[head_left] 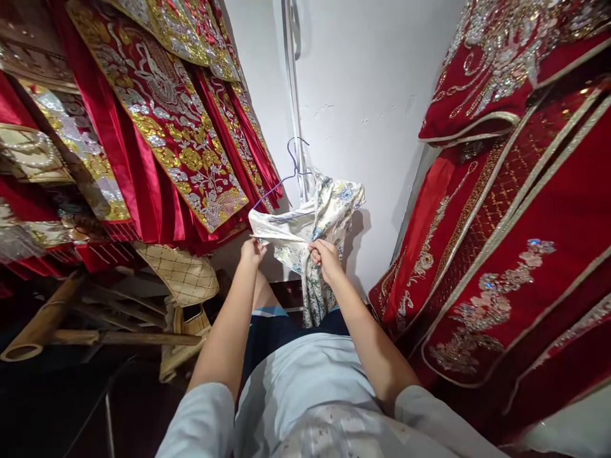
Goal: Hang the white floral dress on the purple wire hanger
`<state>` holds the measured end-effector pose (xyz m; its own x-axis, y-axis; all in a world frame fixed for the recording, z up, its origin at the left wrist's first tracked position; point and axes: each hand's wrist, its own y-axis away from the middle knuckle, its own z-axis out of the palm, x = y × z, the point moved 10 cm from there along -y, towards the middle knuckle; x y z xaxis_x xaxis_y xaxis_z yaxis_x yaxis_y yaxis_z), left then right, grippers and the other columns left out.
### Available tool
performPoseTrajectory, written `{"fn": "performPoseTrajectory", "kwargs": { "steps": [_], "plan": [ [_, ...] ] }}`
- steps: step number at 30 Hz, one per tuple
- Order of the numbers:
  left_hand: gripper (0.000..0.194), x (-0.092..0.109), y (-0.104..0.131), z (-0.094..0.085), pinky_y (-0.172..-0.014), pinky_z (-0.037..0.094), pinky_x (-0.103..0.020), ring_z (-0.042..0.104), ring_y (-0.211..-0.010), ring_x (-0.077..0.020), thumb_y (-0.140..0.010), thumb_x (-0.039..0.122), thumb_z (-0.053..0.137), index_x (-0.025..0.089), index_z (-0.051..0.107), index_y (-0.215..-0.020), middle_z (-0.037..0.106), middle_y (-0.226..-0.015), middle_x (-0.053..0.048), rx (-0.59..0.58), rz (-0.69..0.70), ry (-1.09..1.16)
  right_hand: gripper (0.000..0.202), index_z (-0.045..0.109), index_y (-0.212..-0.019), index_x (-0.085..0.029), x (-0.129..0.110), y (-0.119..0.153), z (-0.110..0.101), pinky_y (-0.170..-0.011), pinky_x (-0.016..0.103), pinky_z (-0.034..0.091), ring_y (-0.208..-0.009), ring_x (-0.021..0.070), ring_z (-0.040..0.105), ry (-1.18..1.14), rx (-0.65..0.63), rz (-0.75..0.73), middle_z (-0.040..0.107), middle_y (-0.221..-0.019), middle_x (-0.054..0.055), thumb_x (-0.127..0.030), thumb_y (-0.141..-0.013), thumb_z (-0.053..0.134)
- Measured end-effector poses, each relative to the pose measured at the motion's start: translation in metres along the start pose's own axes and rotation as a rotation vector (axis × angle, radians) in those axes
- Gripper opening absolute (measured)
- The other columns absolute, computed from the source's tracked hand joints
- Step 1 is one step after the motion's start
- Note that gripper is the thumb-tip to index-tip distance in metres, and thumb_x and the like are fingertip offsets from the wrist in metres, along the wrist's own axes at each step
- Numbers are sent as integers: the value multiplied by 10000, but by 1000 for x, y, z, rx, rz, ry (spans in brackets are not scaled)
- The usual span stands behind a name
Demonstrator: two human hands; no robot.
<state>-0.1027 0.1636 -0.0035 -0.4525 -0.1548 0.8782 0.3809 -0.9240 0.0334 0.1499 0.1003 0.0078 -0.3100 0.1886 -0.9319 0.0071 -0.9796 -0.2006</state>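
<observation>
Fabric (289,236) of a white, floral-print garment (340,202) on a thin purple hanger (275,188) stretches between the left hand (252,250) and right hand (325,257), each grip pinching it tightly.

And you've got a white garment (334,202) mid-frame, splashed with blue-green florals, purple hanger (281,184) showing! Upper left, a red costume (191,143) blooms gold and silver; lower centre, your shirt (305,366) glows pale blue.

My bare forearms (230,321) stretched forward, my left hand (252,250) pinching, my right hand (326,259) curled inward, gripping.
</observation>
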Motion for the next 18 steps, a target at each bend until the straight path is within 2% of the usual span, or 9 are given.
{"fn": "performPoseTrajectory", "kwargs": {
  "steps": [3, 6, 9, 11, 13, 16, 18],
  "plan": [
    [224, -44, 16, 9, -587, 485, -251, 538, -579, -96, -943, 337, 612, 130, 609, -858, 583, -705, 21, -76, -93, -164, 252, 470, -621, -225, -5, 1, -18, -406, 218, 233, -403, 75, 291, 22, 20, 1, 309, -452, -94, -404, -758, 582],
    [106, -57, 27, 30, -580, 466, -261, 540, -545, -114, -820, 200, 702, 129, 636, -779, 601, -620, 8, -204, -92, -296, 238, 470, -603, -223, -10, 2, -37, -407, 220, 226, -397, 72, 266, 94, -13, 24, 322, -444, -86, -367, -767, 565],
    [120, -43, 38, 60, -560, 417, -252, 477, -492, -105, -712, 94, 719, 137, 628, -645, 563, -527, 9, -361, -14, -388, 225, 525, -566, -208, -4, 5, -49, -400, 225, 223, -383, 72, 289, 223, -116, 103, 385, -413, -67, -318, -741, 614],
    [143, -27, 50, 85, -566, 402, -241, 446, -493, -89, -728, 114, 703, 139, 621, -613, 561, -546, 12, -466, 67, -426, 223, 552, -532, -200, 4, 6, -53, -391, 233, 226, -372, 81, 326, 326, -184, 162, 430, -390, -54, -278, -688, 690],
    [129, -11, 68, 114, -620, 428, -243, 491, -555, -98, -774, 161, 675, 141, 641, -652, 604, -632, -1, -569, 151, -452, 213, 575, -537, -194, 9, 4, -52, -404, 237, 269, -392, 96, 386, 404, -226, 181, 478, -402, -50, -232, -623, 765],
    [67, 2, 108, 157, -769, 470, -278, 587, -722, -148, -792, 174, 668, 150, 683, -731, 659, -757, -28, -730, 242, -499, 215, 650, -680, -187, 6, -1, -33, -548, 243, 432, -574, 141, 559, 431, -289, 119, 617, -573, -35, -195, -562, 830],
    [57, 10, 140, 182, -860, 467, -316, 607, -818, -189, -805, 191, 670, 155, 704, -777, 671, -814, -50, -855, 393, -605, 272, 680, -792, -193, -2, -2, -16, -687, 271, 495, -759, 187, 628, 397, -326, 43, 686, -728, -7, -195, -566, 831]
  ]
}}
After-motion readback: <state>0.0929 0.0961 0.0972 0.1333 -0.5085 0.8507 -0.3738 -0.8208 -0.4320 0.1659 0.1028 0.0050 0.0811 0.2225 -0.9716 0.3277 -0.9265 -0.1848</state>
